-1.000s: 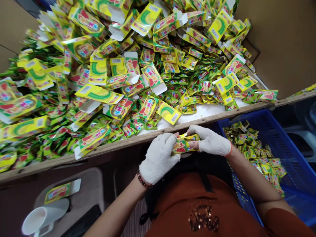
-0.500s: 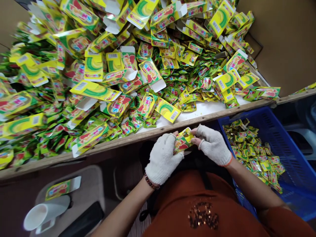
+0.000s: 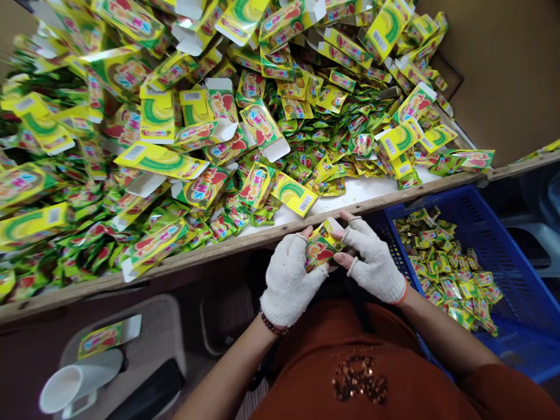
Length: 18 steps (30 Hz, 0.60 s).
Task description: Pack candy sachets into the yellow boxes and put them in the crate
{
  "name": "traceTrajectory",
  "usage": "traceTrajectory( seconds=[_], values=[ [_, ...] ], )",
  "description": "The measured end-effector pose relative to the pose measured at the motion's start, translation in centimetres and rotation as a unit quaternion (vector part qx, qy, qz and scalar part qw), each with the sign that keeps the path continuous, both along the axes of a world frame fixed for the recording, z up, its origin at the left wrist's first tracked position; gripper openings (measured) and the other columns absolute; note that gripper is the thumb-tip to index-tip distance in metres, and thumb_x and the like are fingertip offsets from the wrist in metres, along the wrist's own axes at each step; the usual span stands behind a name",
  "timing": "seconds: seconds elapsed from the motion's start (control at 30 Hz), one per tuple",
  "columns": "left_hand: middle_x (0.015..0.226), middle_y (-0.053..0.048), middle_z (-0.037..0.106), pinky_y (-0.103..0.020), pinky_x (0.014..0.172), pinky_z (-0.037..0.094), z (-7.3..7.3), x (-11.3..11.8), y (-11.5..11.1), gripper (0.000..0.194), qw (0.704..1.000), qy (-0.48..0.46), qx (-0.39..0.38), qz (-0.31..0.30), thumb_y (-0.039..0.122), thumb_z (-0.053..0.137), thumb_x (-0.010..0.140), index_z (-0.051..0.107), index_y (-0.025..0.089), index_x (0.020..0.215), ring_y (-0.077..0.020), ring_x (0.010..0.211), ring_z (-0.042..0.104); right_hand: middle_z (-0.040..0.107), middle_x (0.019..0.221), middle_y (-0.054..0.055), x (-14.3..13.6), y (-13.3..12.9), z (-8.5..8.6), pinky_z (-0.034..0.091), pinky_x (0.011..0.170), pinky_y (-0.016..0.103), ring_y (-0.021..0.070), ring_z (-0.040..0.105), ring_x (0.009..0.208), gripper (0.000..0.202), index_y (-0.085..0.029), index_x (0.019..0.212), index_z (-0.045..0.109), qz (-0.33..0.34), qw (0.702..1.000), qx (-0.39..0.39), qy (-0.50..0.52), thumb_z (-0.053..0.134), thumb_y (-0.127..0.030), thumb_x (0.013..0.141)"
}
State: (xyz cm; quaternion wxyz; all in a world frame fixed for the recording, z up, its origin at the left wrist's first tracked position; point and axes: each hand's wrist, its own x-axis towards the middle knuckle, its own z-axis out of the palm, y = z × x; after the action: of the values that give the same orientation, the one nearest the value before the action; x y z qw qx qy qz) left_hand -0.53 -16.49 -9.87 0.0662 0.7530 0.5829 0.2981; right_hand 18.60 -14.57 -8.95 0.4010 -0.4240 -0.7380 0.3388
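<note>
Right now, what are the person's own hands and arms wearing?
Both hands wear white knitted gloves with the fingertips cut off. The right hand has a glove with a thin orange band at its cuff. The left hand has a dark red beaded bracelet at the wrist below its glove. The forearms are bare, and rust-orange sleeves show at the upper arm.

Bright, even light; blurred, warped edges

Setting: small packing workshop, hand-assembly station.
Work surface: rough wooden-edged table (image 3: 245,244) against a plain tan wall (image 3: 503,76).
Stock: heaped flat yellow-green cartons (image 3: 160,160) and loose sachets (image 3: 315,157), all one printed brand.
Output bin: blue plastic crate (image 3: 516,245) beside the table, part-filled with sachets.
Worker: seated, white knit gloves.
</note>
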Motion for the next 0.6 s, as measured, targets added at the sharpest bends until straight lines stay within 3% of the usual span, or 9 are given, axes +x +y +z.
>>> traceTrajectory(
  seconds=[0.13,0.33,0.5,0.6],
  values=[
    [0.102,-0.010,0.064,-0.040,0.086,0.053,0.0,0.2,0.2,0.062,1.000,-0.008,0.014,0.002,0.031,0.073,0.075,0.050,0.013,0.130,-0.0279,0.096,0.063,0.043,0.152,0.015,0.0,0.3,-0.5,0.042,0.112,0.041,0.0272,0.045,0.140,0.042,-0.020,0.129,0.063,0.024,0.999,-0.017,0.040,0.067,-0.026,0.088],
    [0.107,-0.009,0.064,-0.037,0.089,0.052,-0.5,0.8,0.0,0.061,0.999,-0.049,0.009,0.014,0.032,0.072,0.080,0.050,0.015,0.133,-0.0253,0.100,0.063,0.063,0.120,0.010,0.1,1.3,-0.8,0.051,0.101,0.035,0.0223,0.060,0.120,0.029,-0.019,0.115,0.069,0.058,0.997,-0.017,0.043,0.067,-0.030,0.088],
    [0.109,-0.009,0.064,-0.037,0.091,0.053,-0.8,1.2,-0.3,0.061,0.997,-0.081,0.001,0.014,0.034,0.072,0.080,0.050,0.015,0.134,-0.0242,0.101,0.063,0.059,0.128,0.012,-0.1,1.0,-0.8,0.048,0.103,0.038,0.0244,0.056,0.125,0.026,-0.021,0.114,0.068,0.049,0.997,0.023,0.051,0.065,-0.024,0.089],
    [0.111,-0.011,0.064,-0.038,0.093,0.052,-1.0,1.6,-0.4,0.058,0.996,-0.083,0.012,0.018,0.034,0.070,0.083,0.050,0.014,0.134,-0.0246,0.104,0.062,0.060,0.123,0.011,-0.4,0.8,-0.6,0.047,0.102,0.037,0.0243,0.056,0.121,0.017,-0.020,0.103,0.071,0.046,0.998,-0.008,0.031,0.067,-0.021,0.087]
  ],
)
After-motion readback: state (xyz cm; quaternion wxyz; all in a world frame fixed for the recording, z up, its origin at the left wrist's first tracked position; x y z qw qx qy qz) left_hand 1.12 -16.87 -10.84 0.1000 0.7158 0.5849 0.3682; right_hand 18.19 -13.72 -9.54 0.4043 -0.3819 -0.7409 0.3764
